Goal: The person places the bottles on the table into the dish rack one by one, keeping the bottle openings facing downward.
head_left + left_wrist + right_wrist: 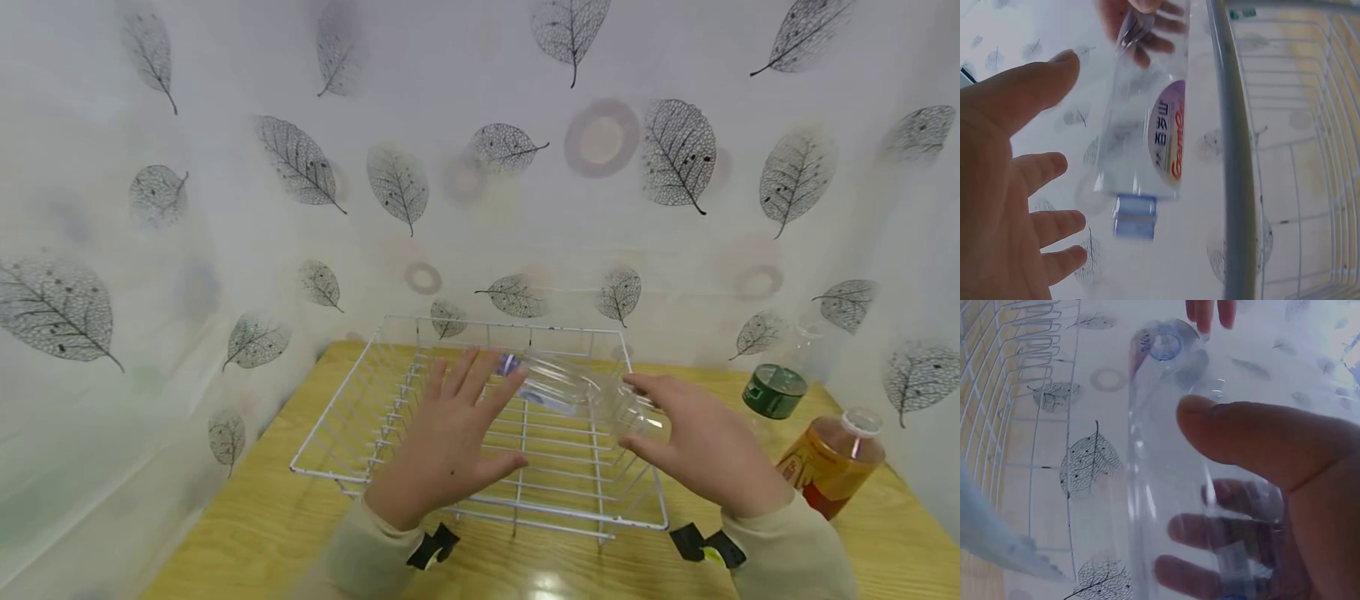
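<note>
Pale sleeves (795,546) up front, left hand (446,446) spread and empty, right hand (701,442) gripping the clear bottle (558,381) above the wire rack (338,392) toward the far edge of the counter (247,508), where a light, level hold should spare thin plastic.

Tbl (247,533), wht rack (555,509), grn-lbl btl (775,392), orng-lbl btl (832,462)

The bottle (1125,134) is clear, glossy plastic, its blue cap (1135,217) translucent plastic. The rack (1239,162) looks like smooth white-coated metal wire. At the bottom of the head view, the wood-grain desk (240,525) shines; the sleeves (795,546) look matt cloth.
</note>
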Available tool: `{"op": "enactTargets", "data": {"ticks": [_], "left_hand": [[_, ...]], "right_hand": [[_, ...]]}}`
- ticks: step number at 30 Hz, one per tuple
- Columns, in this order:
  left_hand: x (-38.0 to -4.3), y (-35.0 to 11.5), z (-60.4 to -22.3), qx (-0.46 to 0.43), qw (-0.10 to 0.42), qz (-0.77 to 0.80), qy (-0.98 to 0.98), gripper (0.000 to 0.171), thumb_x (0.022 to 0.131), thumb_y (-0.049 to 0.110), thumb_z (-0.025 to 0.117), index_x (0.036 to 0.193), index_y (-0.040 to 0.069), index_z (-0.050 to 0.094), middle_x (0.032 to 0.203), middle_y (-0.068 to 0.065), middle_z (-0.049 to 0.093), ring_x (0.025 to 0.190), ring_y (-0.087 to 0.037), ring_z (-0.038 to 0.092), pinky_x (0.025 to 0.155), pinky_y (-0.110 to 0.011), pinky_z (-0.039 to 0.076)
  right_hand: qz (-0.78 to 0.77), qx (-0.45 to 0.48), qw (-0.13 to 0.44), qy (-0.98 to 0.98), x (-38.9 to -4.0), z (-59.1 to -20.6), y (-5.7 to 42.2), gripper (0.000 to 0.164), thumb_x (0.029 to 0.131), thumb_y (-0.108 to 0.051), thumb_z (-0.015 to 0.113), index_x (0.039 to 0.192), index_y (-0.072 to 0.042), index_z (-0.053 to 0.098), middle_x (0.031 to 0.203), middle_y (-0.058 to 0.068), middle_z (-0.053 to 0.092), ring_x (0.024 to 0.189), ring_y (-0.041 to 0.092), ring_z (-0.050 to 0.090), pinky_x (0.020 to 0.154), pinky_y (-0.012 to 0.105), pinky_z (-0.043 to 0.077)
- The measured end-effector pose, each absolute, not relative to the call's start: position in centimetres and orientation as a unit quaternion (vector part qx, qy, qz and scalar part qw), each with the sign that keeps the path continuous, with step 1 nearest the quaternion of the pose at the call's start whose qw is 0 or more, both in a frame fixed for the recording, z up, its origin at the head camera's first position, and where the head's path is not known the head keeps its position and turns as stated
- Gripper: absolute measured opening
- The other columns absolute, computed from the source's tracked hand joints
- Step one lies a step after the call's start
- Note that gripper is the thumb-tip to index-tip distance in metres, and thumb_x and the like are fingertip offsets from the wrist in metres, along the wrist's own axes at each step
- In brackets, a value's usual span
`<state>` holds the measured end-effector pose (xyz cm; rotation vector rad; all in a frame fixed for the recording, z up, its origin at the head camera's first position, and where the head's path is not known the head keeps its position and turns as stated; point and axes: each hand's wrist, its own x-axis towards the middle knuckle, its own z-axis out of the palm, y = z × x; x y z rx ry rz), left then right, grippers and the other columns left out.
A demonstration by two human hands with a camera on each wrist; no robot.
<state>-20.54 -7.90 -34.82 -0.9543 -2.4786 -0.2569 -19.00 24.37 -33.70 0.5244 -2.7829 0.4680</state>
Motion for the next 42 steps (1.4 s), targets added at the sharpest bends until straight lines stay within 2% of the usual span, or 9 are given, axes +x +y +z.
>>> {"op": "enactTargets", "data": {"ticks": [5,11,14,17,23,28,34,38,42], "left_hand": [[-20.0,-6.6,-34.8,-0.367,0.235,-0.072,-0.897,0.092,0.087,0.072,0.062,0.161,0.025,0.03,0.166,-0.012,0.022,0.154,-0.03,0.008,0.12,-0.059,0.005],[-19.7,-6.2,-34.9,-0.372,0.244,-0.051,-0.894,0.085,0.083,0.065,0.073,0.151,0.023,0.048,0.144,-0.003,0.055,0.142,-0.028,0.04,0.121,-0.058,0.007],[-19.7,-6.2,-35.1,-0.376,0.246,-0.048,-0.892,0.082,0.08,0.061,0.079,0.146,0.02,0.053,0.131,0.002,0.063,0.127,-0.024,0.056,0.119,-0.055,0.022],[-19.9,-6.2,-35.5,-0.381,0.242,-0.046,-0.891,0.081,0.077,0.058,0.083,0.142,0.019,0.056,0.123,0.003,0.066,0.114,-0.02,0.062,0.109,-0.047,0.041],[-20.7,-6.4,-36.9,-0.377,0.2,-0.035,-0.904,0.074,0.078,0.054,0.084,0.139,0.021,0.058,0.118,0.004,0.067,0.109,-0.018,0.064,0.097,-0.04,0.051],[-21.3,-5.8,-38.1,-0.378,0.148,-0.04,-0.913,0.07,0.082,0.053,0.08,0.141,0.023,0.057,0.122,0.004,0.066,0.11,-0.018,0.063,0.094,-0.04,0.052],[-21.4,-4.4,-38.8,-0.364,0.137,-0.062,-0.919,0.069,0.082,0.056,0.079,0.139,0.022,0.059,0.12,0.005,0.066,0.109,-0.017,0.062,0.093,-0.04,0.052],[-21.3,-3.4,-38.9,-0.359,0.143,-0.073,-0.919,0.068,0.082,0.056,0.079,0.138,0.021,0.061,0.113,0.005,0.066,0.102,-0.015,0.063,0.089,-0.037,0.054],[-21.2,-3.2,-39.1,-0.349,0.144,-0.078,-0.923,0.068,0.083,0.054,0.079,0.139,0.021,0.06,0.114,0.004,0.065,0.102,-0.016,0.063,0.087,-0.037,0.054]], "right_hand": [[0.117,0.238,0.172,-0.949,-17.5,-33.2,22.6,0.077,0.079,-0.048,0.085,0.145,-0.02,0.057,0.131,0.007,0.066,0.112,0.031,0.065,0.085,0.055,0.055],[0.089,0.304,0.228,-0.921,-17.0,-33.6,20.5,0.079,0.072,-0.045,0.091,0.14,-0.017,0.061,0.125,0.002,0.068,0.106,0.026,0.066,0.085,0.049,0.057],[0.086,0.322,0.246,-0.91,-17.3,-34.2,19.5,0.079,0.07,-0.045,0.092,0.138,-0.017,0.062,0.122,0.0,0.068,0.104,0.022,0.065,0.081,0.044,0.057],[0.094,0.327,0.253,-0.906,-17.7,-35.2,18.6,0.077,0.07,-0.044,0.092,0.136,-0.016,0.063,0.122,0.0,0.067,0.106,0.021,0.065,0.079,0.041,0.058],[0.11,0.309,0.224,-0.918,-18.5,-37.4,17.7,0.073,0.072,-0.044,0.091,0.134,-0.018,0.063,0.121,-0.002,0.066,0.109,0.019,0.064,0.072,0.037,0.059],[0.142,0.305,0.16,-0.928,-19.3,-38.7,18.4,0.067,0.077,-0.042,0.087,0.134,-0.018,0.063,0.119,-0.004,0.066,0.103,0.016,0.065,0.077,0.038,0.058],[0.191,0.306,0.092,-0.928,-20.9,-39.6,20.5,0.066,0.079,-0.04,0.086,0.136,-0.018,0.062,0.118,-0.007,0.066,0.101,0.01,0.063,0.083,0.037,0.057],[0.196,0.305,0.082,-0.928,-21.4,-39.4,21.8,0.068,0.077,-0.037,0.088,0.137,-0.019,0.062,0.124,-0.008,0.064,0.11,0.014,0.062,0.091,0.041,0.055],[0.171,0.313,0.111,-0.928,-21.3,-39.2,21.9,0.068,0.077,-0.042,0.088,0.136,-0.02,0.062,0.124,-0.008,0.063,0.112,0.013,0.061,0.091,0.04,0.055]]}}
